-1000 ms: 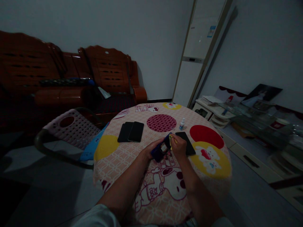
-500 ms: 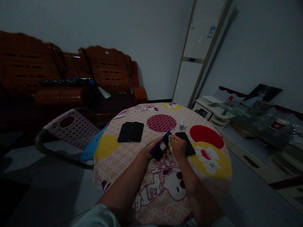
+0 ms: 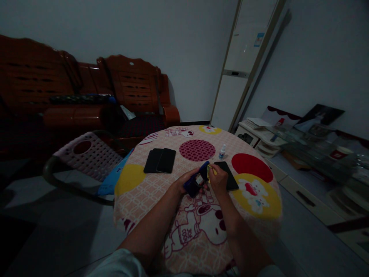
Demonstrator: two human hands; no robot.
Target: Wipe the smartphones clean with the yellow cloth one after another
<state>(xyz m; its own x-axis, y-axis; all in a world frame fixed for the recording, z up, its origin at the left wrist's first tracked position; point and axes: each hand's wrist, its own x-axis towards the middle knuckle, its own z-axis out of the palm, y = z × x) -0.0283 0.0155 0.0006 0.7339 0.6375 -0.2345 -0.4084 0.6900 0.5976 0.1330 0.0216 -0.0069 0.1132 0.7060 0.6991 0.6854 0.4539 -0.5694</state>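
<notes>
The left hand (image 3: 182, 182) has its fingers curled around a glossy dark-blue, rectangular phone-like device (image 3: 191, 188), above the round, patterned tabletop (image 3: 155, 198). The right hand (image 3: 218, 180) has its fingers pinched on a small yellow cloth (image 3: 209, 169) at the device's far end.

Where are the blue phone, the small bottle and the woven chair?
Blue phone (image 3: 196, 181), head view: middle of its upward face.
Small bottle (image 3: 221, 153), head view: middle of its body.
Woven chair (image 3: 93, 158), head view: its backrest.

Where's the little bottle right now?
In the head view, the bottle stands on the tablecloth right of centre, beyond the right hand, between the dotted circle and red circle.
</notes>
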